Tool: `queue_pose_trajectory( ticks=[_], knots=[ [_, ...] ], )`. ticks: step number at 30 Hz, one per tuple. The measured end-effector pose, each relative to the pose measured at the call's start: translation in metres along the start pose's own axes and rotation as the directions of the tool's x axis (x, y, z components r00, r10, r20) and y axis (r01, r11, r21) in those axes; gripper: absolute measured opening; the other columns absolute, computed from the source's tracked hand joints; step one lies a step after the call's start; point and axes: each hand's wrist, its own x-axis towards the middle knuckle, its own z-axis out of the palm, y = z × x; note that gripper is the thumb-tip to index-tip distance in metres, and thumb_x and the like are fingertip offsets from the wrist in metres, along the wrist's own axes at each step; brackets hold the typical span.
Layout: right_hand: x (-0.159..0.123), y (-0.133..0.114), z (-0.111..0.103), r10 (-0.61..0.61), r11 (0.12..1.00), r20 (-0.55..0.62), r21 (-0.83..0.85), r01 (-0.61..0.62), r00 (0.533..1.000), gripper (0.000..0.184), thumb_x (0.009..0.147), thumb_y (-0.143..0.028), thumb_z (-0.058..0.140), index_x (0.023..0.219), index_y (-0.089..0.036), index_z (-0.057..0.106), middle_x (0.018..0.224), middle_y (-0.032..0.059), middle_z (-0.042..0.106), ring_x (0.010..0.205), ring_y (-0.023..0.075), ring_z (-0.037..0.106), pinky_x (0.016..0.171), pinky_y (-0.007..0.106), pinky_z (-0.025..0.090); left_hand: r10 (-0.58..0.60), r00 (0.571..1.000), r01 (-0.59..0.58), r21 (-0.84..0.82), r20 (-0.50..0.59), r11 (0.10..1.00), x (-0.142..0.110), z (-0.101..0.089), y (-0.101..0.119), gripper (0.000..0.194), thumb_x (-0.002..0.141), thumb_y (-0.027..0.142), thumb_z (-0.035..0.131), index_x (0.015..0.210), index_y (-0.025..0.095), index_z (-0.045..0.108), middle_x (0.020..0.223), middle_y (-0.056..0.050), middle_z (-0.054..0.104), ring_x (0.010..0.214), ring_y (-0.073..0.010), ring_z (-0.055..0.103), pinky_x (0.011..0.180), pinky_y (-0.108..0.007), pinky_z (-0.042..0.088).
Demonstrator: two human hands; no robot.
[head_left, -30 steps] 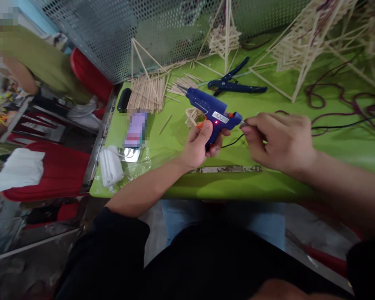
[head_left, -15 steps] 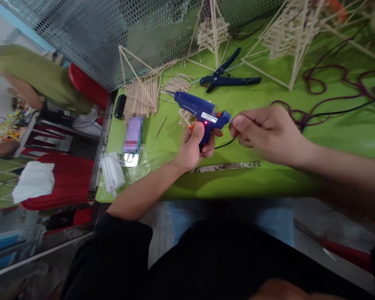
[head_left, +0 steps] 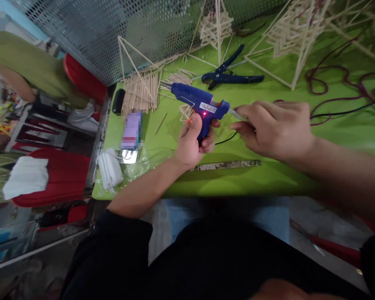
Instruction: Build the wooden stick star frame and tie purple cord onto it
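Head view: the left hand (head_left: 192,139) is clamped around the grip of the blue glue gun (head_left: 190,98), which is held above the green surface (head_left: 278,179). The fingers wrapped about the grip hide most of it, along with much of the trigger. The right hand (head_left: 275,127) is closed, thumb and fingers together, on a translucent glue stick (head_left: 236,114) at the gun's rear; the stick's far end is lost in the fingers (how deep its near end sits I cannot tell).

The gun's nozzle overlaps the edge of a loose pile of short sticks, and its body partly covers a small stick shape (head_left: 185,112). The large stick frame (head_left: 287,37) is cut off by the top edge. Pixelation blurs the phone (head_left: 131,131) and the head of a person (head_left: 40,66) at the left.

Compared with half a second ago, a clear length of the glue stick now shows between gun and right hand, where barely any could be seen. The dark blue cutter (head_left: 221,78) lies just beyond the gun, as it did then.
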Motion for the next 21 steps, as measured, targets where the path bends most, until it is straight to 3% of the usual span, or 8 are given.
queue_pose_trajectory(
  ticks=[6,11,16,21],
  knots=[
    [0.001,-0.005,-0.003,0.089,0.994,0.103,-0.074,-0.081,0.991,0.033,0.117,-0.047,0.056,0.097,-0.025,0.072,0.078,0.0047,0.066,0.059,0.0170,0.040,0.063,0.038,0.019,-0.105,0.994,0.105,-0.004,-0.022,0.994,0.003,0.000,0.001,0.070,0.113,0.083,0.051,0.095,0.019,0.071,0.053,0.009,0.037,0.039,-0.0044,0.017,0.041,-0.021,0.017],
    [-0.005,-0.006,0.003,0.040,0.991,0.034,-0.127,-0.035,0.999,0.037,0.115,-0.040,0.051,0.085,-0.023,0.063,0.068,0.0057,0.064,0.055,0.0171,0.036,0.058,0.038,0.019,-0.160,0.987,0.159,0.045,0.022,0.986,-0.001,0.001,-0.008,0.072,0.107,0.088,0.060,0.095,0.018,0.071,0.053,0.009,0.040,0.040,-0.0040,0.020,0.042,-0.021,0.018],
    [-0.010,-0.007,0.009,0.118,0.991,0.017,0.067,-0.119,0.993,0.033,0.116,-0.040,0.052,0.091,-0.024,0.067,0.064,0.0045,0.056,0.052,0.0193,0.043,0.059,0.038,0.020,-0.097,0.991,0.096,0.022,0.091,0.995,-0.005,-0.003,-0.015,0.069,0.101,0.087,0.072,0.099,0.018,0.072,0.056,0.009,0.042,0.042,-0.0036,0.022,0.043,-0.019,0.022],
    [-0.004,-0.010,0.005,0.239,0.922,0.111,0.285,-0.262,0.965,0.048,0.119,-0.051,0.052,0.083,-0.025,0.069,0.058,0.0015,0.054,0.048,0.0190,0.046,0.055,0.036,0.028,-0.111,0.989,0.107,0.038,0.099,0.993,-0.005,-0.005,-0.019,0.070,0.099,0.089,0.072,0.101,0.018,0.071,0.056,0.010,0.042,0.042,-0.0041,0.023,0.044,-0.020,0.022]
  ],
)
